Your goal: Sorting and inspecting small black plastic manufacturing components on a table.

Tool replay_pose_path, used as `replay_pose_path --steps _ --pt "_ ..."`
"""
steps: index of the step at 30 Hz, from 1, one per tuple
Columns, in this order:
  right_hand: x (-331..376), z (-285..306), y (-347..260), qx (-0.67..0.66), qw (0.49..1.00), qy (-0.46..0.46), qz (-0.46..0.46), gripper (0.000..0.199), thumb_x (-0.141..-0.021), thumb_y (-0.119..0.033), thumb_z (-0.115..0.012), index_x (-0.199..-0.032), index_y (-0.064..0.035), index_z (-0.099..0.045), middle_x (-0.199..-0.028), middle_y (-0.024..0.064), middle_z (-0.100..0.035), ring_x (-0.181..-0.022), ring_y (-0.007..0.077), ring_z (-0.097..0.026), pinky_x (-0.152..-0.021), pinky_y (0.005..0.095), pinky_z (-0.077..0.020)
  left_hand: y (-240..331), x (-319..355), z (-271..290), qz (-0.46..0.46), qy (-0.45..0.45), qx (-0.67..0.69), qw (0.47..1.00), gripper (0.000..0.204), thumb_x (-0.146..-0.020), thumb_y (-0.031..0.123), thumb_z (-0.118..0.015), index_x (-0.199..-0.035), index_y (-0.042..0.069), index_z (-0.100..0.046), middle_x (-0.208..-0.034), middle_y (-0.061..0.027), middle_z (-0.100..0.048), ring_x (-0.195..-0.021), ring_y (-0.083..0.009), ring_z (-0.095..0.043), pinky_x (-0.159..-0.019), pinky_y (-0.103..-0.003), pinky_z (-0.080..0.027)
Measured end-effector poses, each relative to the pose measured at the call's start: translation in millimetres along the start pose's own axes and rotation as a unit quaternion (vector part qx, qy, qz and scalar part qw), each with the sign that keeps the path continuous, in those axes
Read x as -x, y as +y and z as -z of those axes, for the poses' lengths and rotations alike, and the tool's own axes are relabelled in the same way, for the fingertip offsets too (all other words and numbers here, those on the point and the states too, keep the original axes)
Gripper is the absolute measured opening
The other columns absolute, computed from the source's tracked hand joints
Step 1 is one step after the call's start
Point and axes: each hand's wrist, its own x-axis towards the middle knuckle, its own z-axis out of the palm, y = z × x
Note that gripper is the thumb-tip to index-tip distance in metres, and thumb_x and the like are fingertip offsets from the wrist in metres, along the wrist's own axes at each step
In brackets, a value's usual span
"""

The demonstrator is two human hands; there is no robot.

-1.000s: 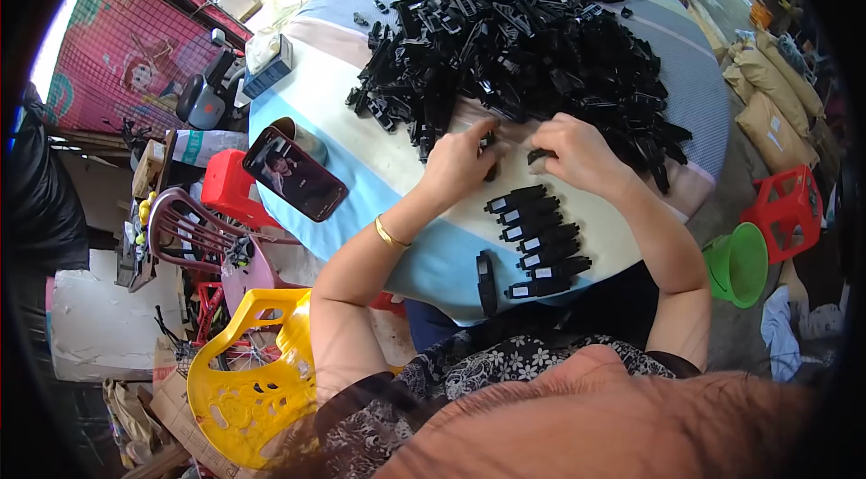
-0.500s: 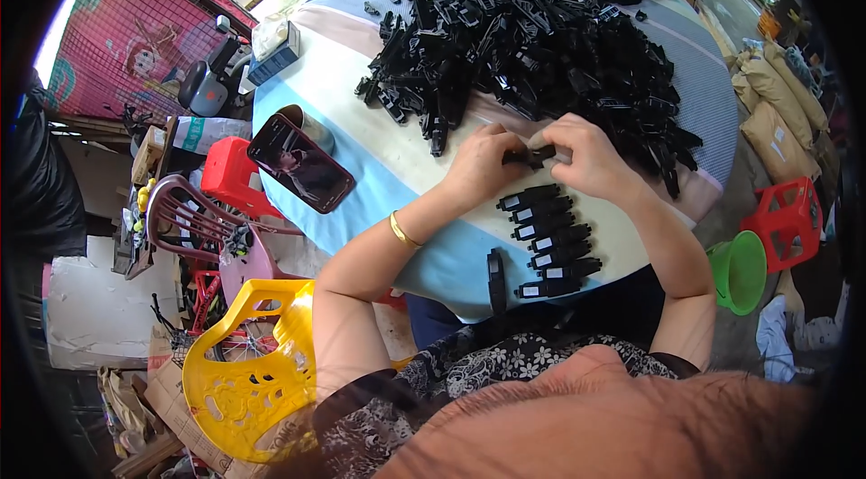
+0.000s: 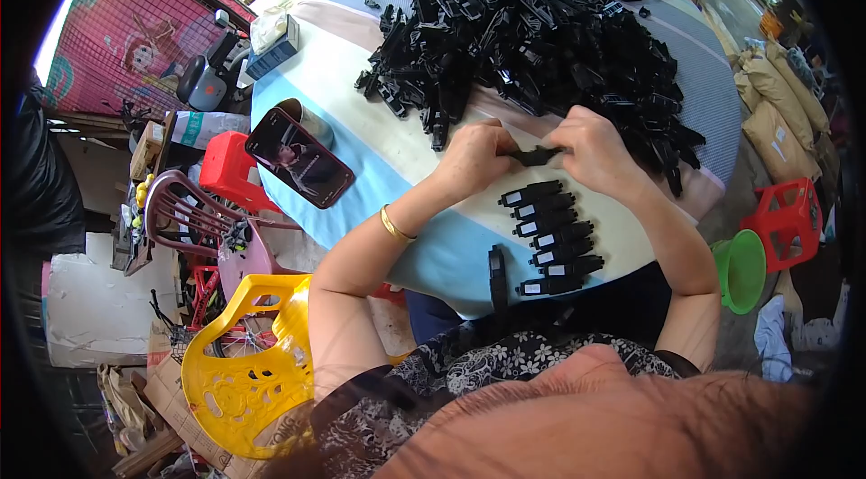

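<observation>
Between them, my left hand [image 3: 476, 154] and my right hand [image 3: 591, 150] grip a small black plastic part [image 3: 536, 156], one at each end, with fingers closed. Its exact kind is too small to make out. Just below my hands lies a column of similar black plastic parts [image 3: 548, 231], side by side, each with a small pale patch at its left end. A single black part [image 3: 497, 279] lies apart to their left, lengthwise toward me. Beyond my hands spreads a big heap of loose black plastic parts [image 3: 532, 37].
A phone [image 3: 302, 159] leans against a round can [image 3: 311, 123] at the table's left. Behind it stands a blue tissue box [image 3: 273, 50]. A yellow plastic chair [image 3: 239, 380] is at lower left; a green bucket [image 3: 741, 271] and red stool [image 3: 783, 225] stand at right.
My hands have drawn slightly apart, and the black part now shows stretched lengthwise between them. The row and the heap look unchanged.
</observation>
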Motion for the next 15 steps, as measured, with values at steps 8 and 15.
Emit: replay_pose_path --steps 8,15 --pt "3.2 21.7 7.6 -0.065 0.998 -0.023 0.000 0.016 -0.065 -0.008 -0.069 -0.081 -0.0039 -0.070 -0.072 0.0075 -0.064 -0.072 0.0236 -0.057 -0.065 0.0340 -0.0467 9.1 -5.0 0.2 -0.008 -0.146 0.011 0.989 0.022 -0.068 0.012 -0.078 -0.082 -0.001 -0.066 -0.075 -0.0109 -0.059 -0.068 -0.0228 -0.059 -0.062 -0.033 -0.047" --pt "50.4 104.8 54.3 0.015 0.967 0.043 -0.253 0.027 -0.065 -0.001 -0.068 -0.092 -0.0034 -0.068 -0.077 0.0073 -0.061 -0.067 0.0170 -0.056 -0.062 0.0294 -0.0452 31.5 -42.3 -25.3 -0.216 -0.015 -0.124 0.968 0.023 -0.078 0.014 -0.064 -0.100 0.007 -0.066 -0.093 -0.0111 -0.057 -0.088 -0.0312 -0.056 -0.074 -0.036 -0.048"
